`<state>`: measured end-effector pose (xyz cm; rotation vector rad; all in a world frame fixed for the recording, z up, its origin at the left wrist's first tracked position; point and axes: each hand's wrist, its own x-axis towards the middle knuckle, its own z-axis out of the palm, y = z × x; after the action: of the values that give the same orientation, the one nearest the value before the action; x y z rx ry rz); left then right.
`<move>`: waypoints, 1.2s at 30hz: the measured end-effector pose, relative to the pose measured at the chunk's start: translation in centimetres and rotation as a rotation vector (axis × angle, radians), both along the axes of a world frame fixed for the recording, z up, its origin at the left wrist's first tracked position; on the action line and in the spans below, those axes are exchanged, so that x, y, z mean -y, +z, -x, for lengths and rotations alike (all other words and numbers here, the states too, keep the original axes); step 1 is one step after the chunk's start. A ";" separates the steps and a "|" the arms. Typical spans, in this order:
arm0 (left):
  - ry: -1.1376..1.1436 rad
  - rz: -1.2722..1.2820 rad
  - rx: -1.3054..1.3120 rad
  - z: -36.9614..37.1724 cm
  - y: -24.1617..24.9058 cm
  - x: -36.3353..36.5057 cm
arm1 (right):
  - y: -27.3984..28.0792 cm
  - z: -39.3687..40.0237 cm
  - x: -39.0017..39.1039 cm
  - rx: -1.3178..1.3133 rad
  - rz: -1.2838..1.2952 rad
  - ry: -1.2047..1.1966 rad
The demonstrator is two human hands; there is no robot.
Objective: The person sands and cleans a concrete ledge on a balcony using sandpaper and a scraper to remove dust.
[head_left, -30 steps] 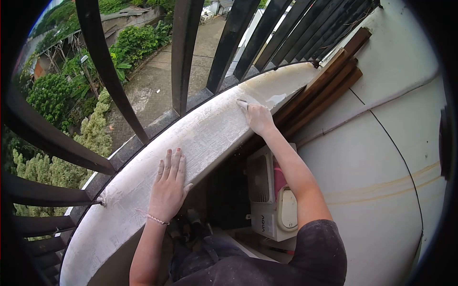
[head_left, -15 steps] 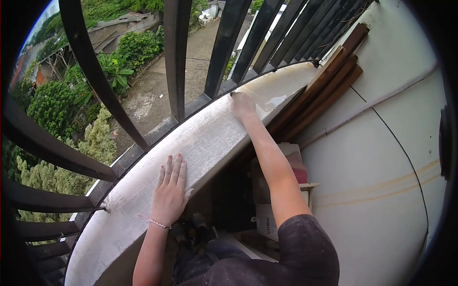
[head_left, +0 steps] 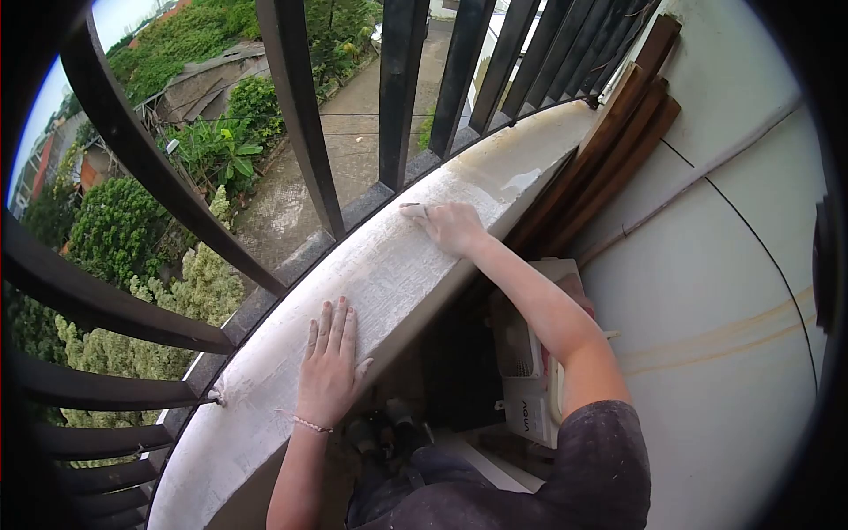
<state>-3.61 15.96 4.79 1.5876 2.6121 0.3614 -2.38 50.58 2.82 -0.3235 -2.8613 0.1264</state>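
Note:
A curved white ledge (head_left: 375,291) runs beneath a dark metal railing, its top scuffed and chalky. My left hand (head_left: 329,375) lies flat on the ledge, fingers stretched out and dusted white. Farther along, my right hand (head_left: 455,228) is closed and pressed on the ledge top. Pinched in its fingers is a small dark-edged piece of what looks like sandpaper (head_left: 409,206); most of it is hidden under the hand. Both hands are apart from the railing bars.
The dark railing (head_left: 299,115) stands along the outer edge, with a drop to a paved lane (head_left: 358,132) beyond. Brown wooden planks (head_left: 609,168) lean at the ledge's far end. Below, plastic containers (head_left: 530,411) stand by the pale wall (head_left: 707,291).
My right hand has slid back toward me across the ledge, away from the railing foot. The left hand stays flat on the ledge. The view has shifted slightly.

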 end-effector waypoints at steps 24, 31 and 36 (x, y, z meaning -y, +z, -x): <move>0.094 -0.002 -0.037 -1.0 -1.3 2.7 | 1.4 -4.3 7.9 0.107 0.059 0.024; 0.215 0.012 -0.075 -1.7 -1.3 1.4 | 0.1 2.3 9.9 0.129 0.009 -0.053; 0.196 0.029 -0.033 -0.7 -1.2 6.3 | 2.0 -3.0 9.3 0.134 0.036 0.012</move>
<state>-2.87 9.62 3.56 1.3438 2.7926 0.3094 0.61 41.26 4.81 -0.3342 -2.9968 0.1638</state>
